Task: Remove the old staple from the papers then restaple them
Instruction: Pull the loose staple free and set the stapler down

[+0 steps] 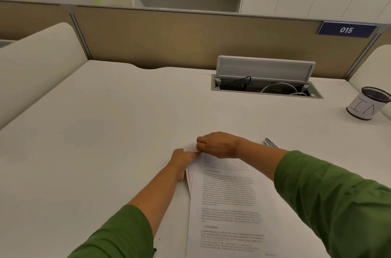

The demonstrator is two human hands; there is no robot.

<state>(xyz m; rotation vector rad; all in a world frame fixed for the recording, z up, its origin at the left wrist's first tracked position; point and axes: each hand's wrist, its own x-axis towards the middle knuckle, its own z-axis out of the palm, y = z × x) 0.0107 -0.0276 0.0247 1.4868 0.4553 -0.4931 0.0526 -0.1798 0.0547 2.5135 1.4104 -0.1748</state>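
A stack of printed papers [228,205] lies on the white desk [105,131] in front of me, its sheets slightly fanned at the left edge. My left hand [183,162] presses and pinches the top left corner of the stack. My right hand [218,144] is closed in a pinch on that same corner, where the paper lifts a little. The staple itself is hidden under my fingers. A metal stapler [269,143] lies on the desk just behind my right wrist, mostly hidden by it.
An open cable hatch [266,86] with wires sits at the back right of the desk. A mesh pen cup [368,103] wrapped in paper stands at the far right. A tan partition [190,42] closes the back; a cream divider [38,63] stands left.
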